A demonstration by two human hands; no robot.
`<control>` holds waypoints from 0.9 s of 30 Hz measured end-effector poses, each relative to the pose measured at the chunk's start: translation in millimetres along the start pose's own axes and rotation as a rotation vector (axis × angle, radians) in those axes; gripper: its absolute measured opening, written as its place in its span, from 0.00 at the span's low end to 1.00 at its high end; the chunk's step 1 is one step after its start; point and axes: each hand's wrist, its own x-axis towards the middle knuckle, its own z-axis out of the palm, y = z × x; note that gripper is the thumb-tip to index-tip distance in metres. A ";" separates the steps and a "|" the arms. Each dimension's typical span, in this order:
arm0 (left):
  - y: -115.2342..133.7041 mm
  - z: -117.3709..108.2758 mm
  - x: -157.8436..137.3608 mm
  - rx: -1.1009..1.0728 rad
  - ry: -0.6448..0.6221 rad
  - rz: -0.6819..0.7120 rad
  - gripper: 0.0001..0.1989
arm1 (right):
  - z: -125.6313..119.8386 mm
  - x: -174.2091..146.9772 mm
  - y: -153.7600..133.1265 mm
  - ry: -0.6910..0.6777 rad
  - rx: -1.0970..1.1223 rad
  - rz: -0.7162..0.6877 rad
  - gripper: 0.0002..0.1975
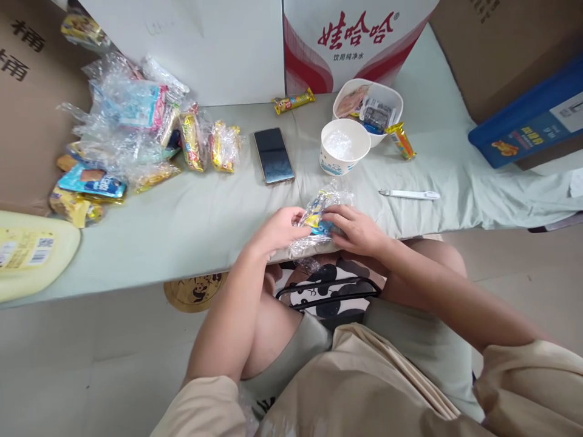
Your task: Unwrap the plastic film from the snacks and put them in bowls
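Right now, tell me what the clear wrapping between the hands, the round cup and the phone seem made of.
Clear wrapping: apparently thin, shiny plastic film, from its crinkles and glints. Round cup: probably paper, smooth white with printing. Phone: likely glass-fronted, dark, glossy, reflective.

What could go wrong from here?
1. The plastic-wrapped packet between the left hand and right hand is near the front edge of the cloth-covered surface; it might slip off.
2. The white cup stands just beyond the hands; a stray knock could tip it.
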 end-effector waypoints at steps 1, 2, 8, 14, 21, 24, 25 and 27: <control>1.1 1.1 0.7 -0.176 -0.029 0.016 0.13 | -0.8 -0.8 0.0 0.007 0.106 0.029 0.20; 2.4 2.5 1.5 -0.338 -0.055 0.023 0.17 | -1.7 -1.1 -0.3 0.013 0.236 0.081 0.21; 9.8 18.5 9.9 -0.682 -0.098 0.007 0.24 | -9.1 9.2 -11.7 0.073 0.802 0.526 0.34; 13.6 28.3 24.1 -0.787 -0.045 -0.022 0.19 | -18.4 19.4 -18.3 0.142 0.702 0.616 0.26; 12.3 17.5 28.2 -0.564 0.227 -0.062 0.10 | -14.4 14.5 -7.9 0.471 0.868 0.867 0.17; 5.5 12.3 30.6 -0.443 0.317 -0.030 0.09 | -15.9 -0.2 0.1 0.679 0.836 0.847 0.18; 3.5 11.2 31.3 -0.421 0.323 -0.032 0.09 | -19.9 -6.6 4.4 0.689 0.770 0.815 0.18; 1.0 10.2 32.2 -0.401 0.320 -0.041 0.08 | -35.7 -16.5 16.1 0.618 0.594 0.706 0.20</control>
